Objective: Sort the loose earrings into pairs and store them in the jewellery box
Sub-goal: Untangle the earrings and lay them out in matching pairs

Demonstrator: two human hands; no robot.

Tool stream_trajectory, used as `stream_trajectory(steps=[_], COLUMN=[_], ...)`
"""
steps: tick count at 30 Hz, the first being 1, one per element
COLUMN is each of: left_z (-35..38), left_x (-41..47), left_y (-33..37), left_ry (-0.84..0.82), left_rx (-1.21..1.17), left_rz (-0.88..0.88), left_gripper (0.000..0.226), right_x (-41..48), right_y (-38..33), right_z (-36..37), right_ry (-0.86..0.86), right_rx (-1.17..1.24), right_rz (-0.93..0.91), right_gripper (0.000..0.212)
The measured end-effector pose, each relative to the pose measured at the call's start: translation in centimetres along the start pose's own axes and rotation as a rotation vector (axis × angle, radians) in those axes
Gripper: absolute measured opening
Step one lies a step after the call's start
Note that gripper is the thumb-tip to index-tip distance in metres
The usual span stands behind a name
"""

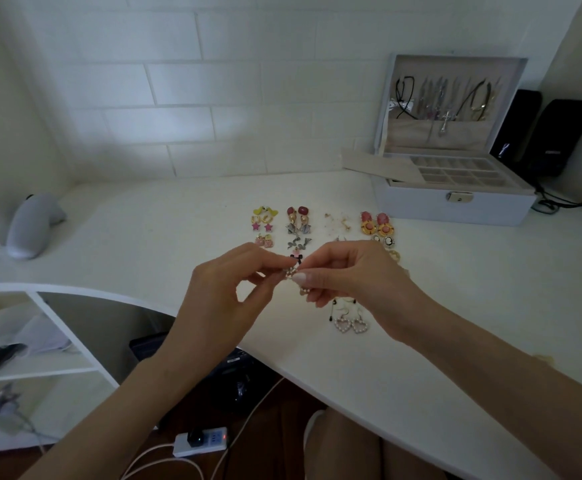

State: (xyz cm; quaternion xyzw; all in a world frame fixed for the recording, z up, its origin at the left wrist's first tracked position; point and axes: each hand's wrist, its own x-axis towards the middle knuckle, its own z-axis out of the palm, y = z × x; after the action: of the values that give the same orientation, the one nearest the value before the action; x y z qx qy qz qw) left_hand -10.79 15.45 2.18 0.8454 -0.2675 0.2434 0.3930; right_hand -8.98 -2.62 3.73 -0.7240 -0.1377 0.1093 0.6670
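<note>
Left hand (225, 292) and right hand (352, 275) pinching one small earring (289, 271) together, paired earrings (305, 229) just beyond them, open jewellery box (456, 207) farther right

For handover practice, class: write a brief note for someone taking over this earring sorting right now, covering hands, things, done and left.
Hands: left hand and right hand both pinch one pearly earring above the desk.
Things: paired earrings lie in rows on the desk; jewellery box stands open, back right.
Done: most pairs matched.
Left: place the held earring, store all pairs; tray compartments look empty.
</note>
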Motion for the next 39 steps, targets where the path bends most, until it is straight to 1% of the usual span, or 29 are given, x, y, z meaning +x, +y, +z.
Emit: stream_trajectory(steps=[3, 5, 7, 10, 14, 17, 19, 22, 26, 29, 30, 33, 35, 39], left_z=[0.2, 0.3, 0.3, 0.0, -0.2, 0.0, 0.2, 0.3, 0.2, 0.1, 0.1, 0.3, 0.3, 0.3], left_x=[-0.1, -0.2, -0.1, 0.1, 0.2, 0.4, 0.5, 0.7, 0.9, 0.9, 0.8, 0.7, 0.7, 0.7], left_y=[0.0, -0.2, -0.3, -0.3, 0.4, 0.5, 0.5, 0.4, 0.3, 0.3, 0.3, 0.3, 0.3, 0.3], left_ry=[0.006, 0.007, -0.002, -0.026, -0.024, -0.013, -0.024, -0.046, -0.091, -0.134, -0.140, -0.117, -0.103, -0.131], left_rx=[0.144, 0.186, 0.192, 0.115, -0.232, -0.268, -0.273, -0.275, -0.328, -0.327, -0.322, -0.276, -0.238, -0.215], left_rz=[0.113, 0.131, 0.111, 0.042, -0.212, -0.289, -0.299, -0.318, -0.343, -0.358, -0.361, -0.333, -0.318, -0.276], left_gripper=[0.017, 0.015, 0.015, 0.017, 0.021, 0.019, 0.016, 0.004, 0.003, 0.024, 0.024, 0.008, 0.009, 0.009], right_x=[0.1, 0.1, 0.0, -0.2, -0.2, -0.2, -0.2, -0.3, -0.4, -0.4, -0.5, -0.6, -0.6, -0.6], right_y=[0.1, 0.1, 0.2, 0.3, 0.4, 0.4, 0.4, 0.7, 0.9, 0.8, 0.8, 0.8, 0.9, 1.0], right_z=[0.1, 0.1, 0.0, 0.0, 0.0, 0.0, 0.1, 0.1, 0.1, 0.0, 0.0, -0.1, -0.2, -0.2], right_ry=[-0.006, -0.012, -0.011, 0.009, 0.051, 0.060, 0.064, 0.072, 0.093, 0.105, 0.104, 0.109, 0.123, 0.144], right_rx=[-0.009, -0.010, -0.022, -0.042, -0.071, -0.114, -0.165, -0.230, -0.229, -0.228, -0.235, -0.268, -0.344, -0.516], right_rz=[0.016, 0.015, -0.002, -0.030, -0.090, -0.140, -0.171, -0.218, -0.260, -0.289, -0.301, -0.334, -0.392, -0.554], right_gripper=[0.006, 0.005, 0.004, 0.004, 0.007, 0.008, 0.008, 0.008, 0.010, 0.009, 0.008, 0.006, 0.006, 0.006])
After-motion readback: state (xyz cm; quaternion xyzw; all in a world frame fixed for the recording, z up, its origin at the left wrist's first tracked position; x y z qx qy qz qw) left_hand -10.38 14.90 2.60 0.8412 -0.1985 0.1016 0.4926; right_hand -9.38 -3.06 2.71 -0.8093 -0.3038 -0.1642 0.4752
